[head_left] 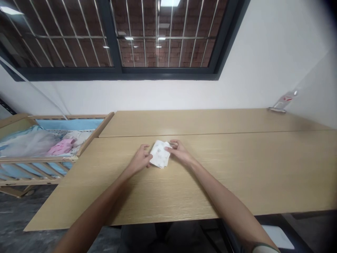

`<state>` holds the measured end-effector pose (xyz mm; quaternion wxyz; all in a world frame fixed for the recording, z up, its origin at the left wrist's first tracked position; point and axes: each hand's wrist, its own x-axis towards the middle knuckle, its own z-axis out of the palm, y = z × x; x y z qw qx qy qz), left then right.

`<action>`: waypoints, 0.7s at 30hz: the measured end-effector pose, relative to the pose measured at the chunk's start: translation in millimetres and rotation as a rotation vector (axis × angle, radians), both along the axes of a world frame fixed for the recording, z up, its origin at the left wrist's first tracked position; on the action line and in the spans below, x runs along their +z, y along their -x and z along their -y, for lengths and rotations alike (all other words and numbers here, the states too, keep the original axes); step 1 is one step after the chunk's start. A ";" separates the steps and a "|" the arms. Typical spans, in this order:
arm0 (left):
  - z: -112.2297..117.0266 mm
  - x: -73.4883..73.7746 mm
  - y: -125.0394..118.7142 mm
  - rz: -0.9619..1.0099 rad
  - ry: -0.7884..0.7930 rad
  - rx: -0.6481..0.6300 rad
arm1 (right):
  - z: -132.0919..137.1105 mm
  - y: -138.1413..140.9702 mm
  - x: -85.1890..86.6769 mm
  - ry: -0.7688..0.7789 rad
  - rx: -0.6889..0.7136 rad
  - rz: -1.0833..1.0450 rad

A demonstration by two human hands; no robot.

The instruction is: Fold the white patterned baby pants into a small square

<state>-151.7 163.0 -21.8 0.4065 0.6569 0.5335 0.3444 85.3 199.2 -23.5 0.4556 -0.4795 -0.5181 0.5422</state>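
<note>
A small folded white cloth [159,154] with a faint print lies at the middle of the wooden table; whether it is fabric or a soft pad I cannot tell. My left hand [140,157] holds its left edge, the thumb against the lower left side and the fingers curled. At the opposite side, my right hand [180,151] pinches the upper right edge with its thumb on top and the fingers behind. The layers look slightly offset along the lower edge.
The wooden table [252,168] has a seam towards the wall. A crib [39,160] with bedding and a pink cloth [61,147] stands at the left. A clear plastic packet [283,102] sits in the far right corner. Above is a barred window [168,70].
</note>
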 end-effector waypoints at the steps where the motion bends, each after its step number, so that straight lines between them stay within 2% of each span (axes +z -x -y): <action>1: 2.3 -0.3 -0.2 -0.031 0.010 -0.028 | -1.0 -0.1 -2.7 -0.008 0.003 0.002; 5: 8.7 -0.7 -0.6 -0.186 -0.007 -0.103 | -9.3 0.7 -16.6 -0.066 -0.009 0.010; 9: 12.6 2.3 0.5 -0.354 -0.108 -0.069 | -18.1 2.8 -29.0 -0.147 -0.030 0.107; 12: 18.5 6.9 -1.4 -0.484 -0.208 0.006 | -16.7 4.1 -28.2 -0.269 -0.089 0.208; 14: 24.8 8.6 -6.3 -0.610 -0.387 0.018 | -10.0 4.3 -20.0 -0.412 -0.083 0.298; 17: 36.5 4.3 -20.7 -0.734 -0.707 -0.080 | 5.9 6.0 -0.1 -0.663 0.092 0.469; 19: 44.9 -3.0 -33.0 -0.744 -0.809 -0.146 | 16.6 10.2 11.7 -0.778 0.252 0.574; 21: 52.2 -10.5 -43.6 -0.757 -0.830 -0.209 | 24.6 16.9 17.7 -0.822 0.397 0.649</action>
